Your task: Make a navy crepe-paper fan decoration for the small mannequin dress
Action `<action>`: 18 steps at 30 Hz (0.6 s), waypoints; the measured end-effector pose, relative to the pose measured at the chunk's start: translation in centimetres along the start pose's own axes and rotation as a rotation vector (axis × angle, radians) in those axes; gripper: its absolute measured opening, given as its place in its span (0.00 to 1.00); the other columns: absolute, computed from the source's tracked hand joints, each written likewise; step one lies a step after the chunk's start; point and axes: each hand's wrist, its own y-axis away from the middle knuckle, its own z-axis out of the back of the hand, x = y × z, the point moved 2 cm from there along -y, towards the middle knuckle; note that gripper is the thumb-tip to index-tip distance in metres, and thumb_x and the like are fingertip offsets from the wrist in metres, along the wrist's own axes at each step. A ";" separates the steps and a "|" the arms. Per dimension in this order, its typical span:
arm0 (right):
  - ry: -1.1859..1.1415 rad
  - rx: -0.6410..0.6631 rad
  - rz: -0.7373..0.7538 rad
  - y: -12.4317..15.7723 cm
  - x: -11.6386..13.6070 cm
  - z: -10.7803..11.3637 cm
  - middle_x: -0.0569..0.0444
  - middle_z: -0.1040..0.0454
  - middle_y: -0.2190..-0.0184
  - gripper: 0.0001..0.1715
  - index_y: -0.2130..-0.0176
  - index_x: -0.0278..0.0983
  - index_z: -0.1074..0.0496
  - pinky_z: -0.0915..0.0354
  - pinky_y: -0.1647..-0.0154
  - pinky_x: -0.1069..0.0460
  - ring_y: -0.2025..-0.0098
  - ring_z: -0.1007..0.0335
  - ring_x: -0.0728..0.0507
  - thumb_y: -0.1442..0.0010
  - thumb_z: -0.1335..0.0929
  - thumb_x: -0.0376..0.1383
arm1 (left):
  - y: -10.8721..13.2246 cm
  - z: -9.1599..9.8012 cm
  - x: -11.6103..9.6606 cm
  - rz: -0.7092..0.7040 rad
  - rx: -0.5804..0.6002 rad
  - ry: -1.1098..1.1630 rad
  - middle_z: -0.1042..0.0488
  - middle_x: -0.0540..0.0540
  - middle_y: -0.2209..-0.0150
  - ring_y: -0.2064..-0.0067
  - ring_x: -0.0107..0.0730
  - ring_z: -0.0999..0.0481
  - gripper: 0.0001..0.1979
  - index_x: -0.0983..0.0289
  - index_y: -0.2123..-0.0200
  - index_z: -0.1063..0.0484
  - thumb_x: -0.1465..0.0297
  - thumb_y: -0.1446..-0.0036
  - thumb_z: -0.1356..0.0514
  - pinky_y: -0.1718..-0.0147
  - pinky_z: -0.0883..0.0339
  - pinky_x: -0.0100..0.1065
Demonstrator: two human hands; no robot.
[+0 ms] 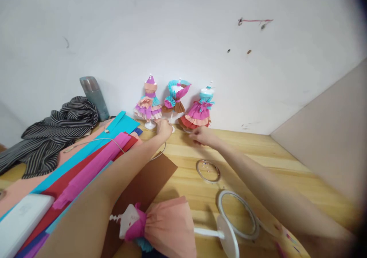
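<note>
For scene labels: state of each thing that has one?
Left hand: fingers curled, grip unclear
Right hand: fingers curled, grip unclear
Left mannequin: upright
Middle mannequin: upright
Right mannequin: upright
Front mannequin: on its side
Flask: capped
Striped cloth: crumpled
Brown sheet: flat
Large ring: flat
Small ring: flat

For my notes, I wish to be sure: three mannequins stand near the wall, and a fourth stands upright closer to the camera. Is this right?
Not quite: the head view shows the fourth mannequin lying on its side.

Bare forearms (130, 162) taper to a bare left hand (164, 129) and right hand (203, 136).
</note>
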 end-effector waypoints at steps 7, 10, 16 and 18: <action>-0.133 -0.154 -0.160 -1.8 -5.8 4.2 0.46 0.29 0.47 0.19 0.46 0.35 0.31 0.28 0.53 0.42 0.52 0.27 0.41 0.34 0.32 0.39 | -1.2 -1.8 -0.9 0.151 0.009 -0.074 0.29 0.60 0.47 0.50 0.41 0.26 0.18 0.64 0.46 0.31 0.64 0.37 0.40 0.53 0.28 0.45; -0.234 -0.202 -0.099 -3.5 -6.0 2.8 0.47 0.29 0.47 0.20 0.45 0.35 0.32 0.28 0.53 0.41 0.51 0.27 0.40 0.34 0.32 0.40 | -1.7 -2.2 -1.2 0.182 -0.012 -0.096 0.29 0.60 0.47 0.50 0.41 0.26 0.18 0.64 0.46 0.32 0.64 0.37 0.40 0.53 0.28 0.45; -0.326 -0.252 0.025 -5.4 -5.3 0.6 0.46 0.29 0.48 0.20 0.46 0.35 0.31 0.28 0.53 0.42 0.51 0.27 0.40 0.34 0.32 0.40 | -2.3 -2.5 -1.4 0.165 -0.025 -0.135 0.29 0.61 0.47 0.50 0.41 0.25 0.19 0.66 0.46 0.32 0.64 0.37 0.40 0.53 0.28 0.46; -0.326 -0.290 0.083 -5.5 -4.8 0.5 0.46 0.29 0.47 0.20 0.46 0.35 0.31 0.28 0.52 0.41 0.51 0.28 0.40 0.34 0.32 0.40 | -2.3 -2.6 -1.3 0.153 -0.024 -0.139 0.29 0.61 0.47 0.51 0.41 0.25 0.19 0.66 0.46 0.32 0.64 0.37 0.40 0.53 0.27 0.46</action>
